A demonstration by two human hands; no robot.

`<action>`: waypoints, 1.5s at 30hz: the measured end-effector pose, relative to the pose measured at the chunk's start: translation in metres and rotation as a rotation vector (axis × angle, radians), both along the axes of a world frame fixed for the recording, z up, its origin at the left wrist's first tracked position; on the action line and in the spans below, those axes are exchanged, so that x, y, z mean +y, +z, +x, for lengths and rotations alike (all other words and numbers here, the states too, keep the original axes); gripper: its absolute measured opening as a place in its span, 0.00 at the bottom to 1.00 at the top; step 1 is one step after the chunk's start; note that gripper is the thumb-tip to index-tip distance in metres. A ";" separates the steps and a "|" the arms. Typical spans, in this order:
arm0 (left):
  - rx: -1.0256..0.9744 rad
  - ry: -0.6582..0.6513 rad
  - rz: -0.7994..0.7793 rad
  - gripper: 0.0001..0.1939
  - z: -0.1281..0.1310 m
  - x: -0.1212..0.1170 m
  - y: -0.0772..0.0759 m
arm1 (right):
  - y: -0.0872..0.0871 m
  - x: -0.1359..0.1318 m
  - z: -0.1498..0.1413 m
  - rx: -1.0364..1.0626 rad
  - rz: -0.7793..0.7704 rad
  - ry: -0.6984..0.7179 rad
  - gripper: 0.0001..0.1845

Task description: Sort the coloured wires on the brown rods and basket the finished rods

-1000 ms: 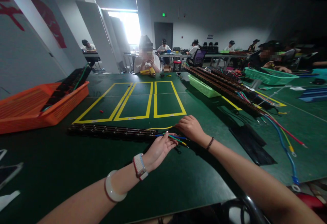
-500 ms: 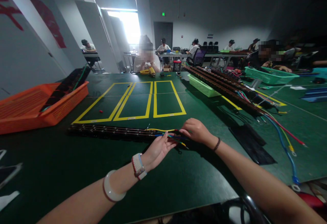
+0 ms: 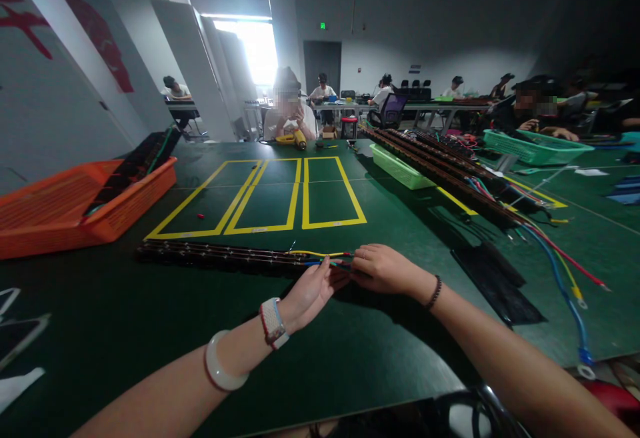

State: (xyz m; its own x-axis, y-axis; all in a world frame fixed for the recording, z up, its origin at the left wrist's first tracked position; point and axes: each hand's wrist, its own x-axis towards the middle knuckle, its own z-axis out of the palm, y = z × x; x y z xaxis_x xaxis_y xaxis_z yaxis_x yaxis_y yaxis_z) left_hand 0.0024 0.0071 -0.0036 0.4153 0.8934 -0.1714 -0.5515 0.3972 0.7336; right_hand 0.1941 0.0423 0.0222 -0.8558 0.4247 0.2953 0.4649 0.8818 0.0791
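A long, narrow, dark strip assembly with rows of shiny metal spots (image 3: 220, 255) lies flat on the green tabletop (image 3: 400, 365), to the left of both hands, its right end just beside the left hand (image 3: 309, 293), which is loosely curled palm-up with thin blue and green insulated wires (image 3: 311, 264) from that end lying between thumb and fingers. The right hand (image 3: 383, 269) touches or nearly touches the left fingertips, its fingers bent and pinched together on the wire ends, though which strands is hidden, while a thin yellow wire with a red tip (image 3: 320, 254) runs above the left thumb towards it.
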 end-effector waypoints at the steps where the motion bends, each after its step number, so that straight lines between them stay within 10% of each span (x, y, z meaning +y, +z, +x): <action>1: 0.013 0.004 -0.001 0.11 0.000 0.000 -0.001 | 0.000 0.000 0.001 0.027 -0.013 -0.018 0.07; 23: 0.091 -0.014 -0.040 0.13 -0.003 -0.001 -0.002 | -0.014 0.015 0.004 0.328 -0.267 -0.329 0.05; 33: 0.055 -0.017 -0.047 0.13 -0.003 0.001 -0.003 | -0.014 0.017 0.004 0.283 -0.315 -0.224 0.10; 45: 0.072 -0.035 -0.028 0.13 -0.001 -0.001 0.003 | 0.011 -0.003 0.004 0.290 -1.241 -0.154 0.22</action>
